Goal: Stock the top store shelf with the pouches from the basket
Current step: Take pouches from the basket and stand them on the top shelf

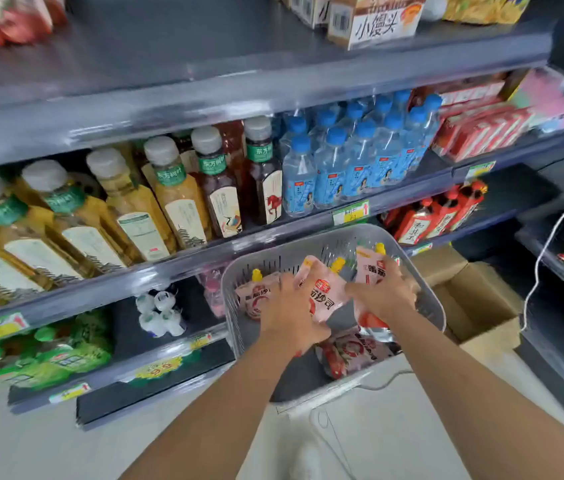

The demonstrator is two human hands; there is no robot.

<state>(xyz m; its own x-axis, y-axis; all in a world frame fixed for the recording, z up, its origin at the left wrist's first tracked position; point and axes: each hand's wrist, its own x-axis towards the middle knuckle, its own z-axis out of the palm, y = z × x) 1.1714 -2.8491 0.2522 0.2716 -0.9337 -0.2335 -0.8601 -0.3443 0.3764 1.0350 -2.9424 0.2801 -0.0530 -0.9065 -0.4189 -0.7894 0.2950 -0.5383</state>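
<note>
A grey perforated basket [311, 251] stands low in front of the shelves and holds several pink ketchup pouches with yellow caps. Both my hands are inside it. My left hand [291, 310] grips the middle pouch [325, 289] by its left side. My right hand [384, 292] grips another pouch [368, 265] at the basket's right. A third pouch [256, 296] stands at the left, and more pouches [349, 355] lie flat near the front. The top shelf [204, 64] is a dark board high up, bare across its middle.
The top shelf carries red packets [6, 15] at the left and a boxed snack [377, 22] at the right. Tea bottles [176, 188] and water bottles [353, 157] fill the shelf below. An open cardboard box [481, 306] sits right of the basket. A white cable [543, 251] hangs there.
</note>
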